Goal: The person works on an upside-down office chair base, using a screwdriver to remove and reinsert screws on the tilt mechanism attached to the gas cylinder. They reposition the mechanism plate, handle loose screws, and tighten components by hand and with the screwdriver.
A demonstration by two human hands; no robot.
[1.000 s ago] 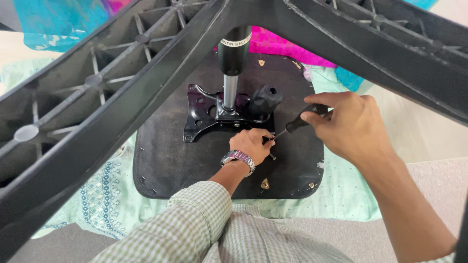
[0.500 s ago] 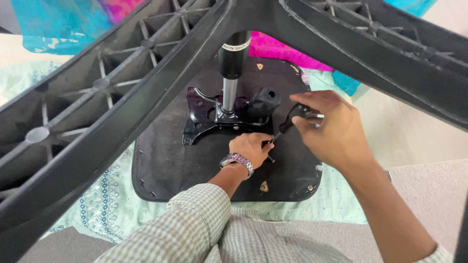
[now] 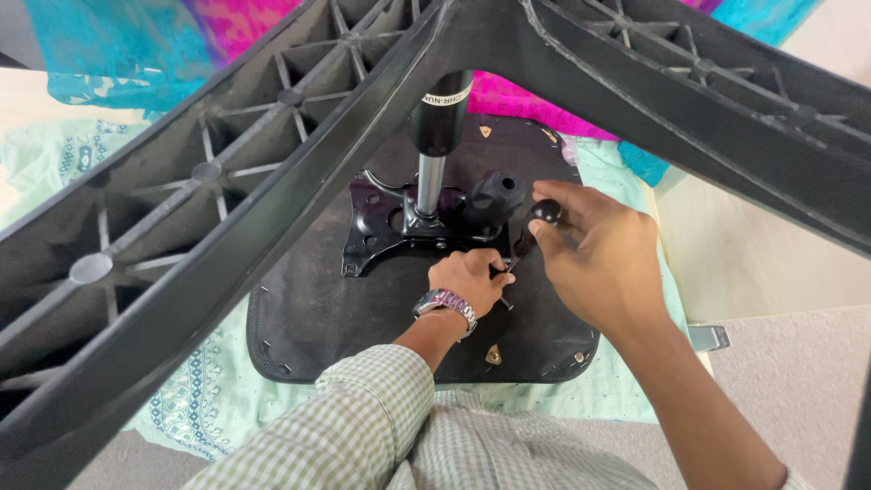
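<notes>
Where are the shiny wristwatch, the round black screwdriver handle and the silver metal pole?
shiny wristwatch (image 3: pixel 445 304), head view, on its metal band.
round black screwdriver handle (image 3: pixel 546 211), head view, on its rounded top.
silver metal pole (image 3: pixel 429 186), head view, on its bare middle.

Support surface: a bed or mattress covered by a pale mint-green cloth (image 3: pixel 626 399) with darker teal embroidered motifs toward its left edge. Lying directly on the cloth: the upturned black chair seat (image 3: pixel 308 318), underside facing up, roughly central. At the far end, bright pink and turquoise fabric (image 3: pixel 136 45) lies bunched. Beige floor (image 3: pixel 798 363) is visible to the right, beyond the cloth's edge.
</notes>
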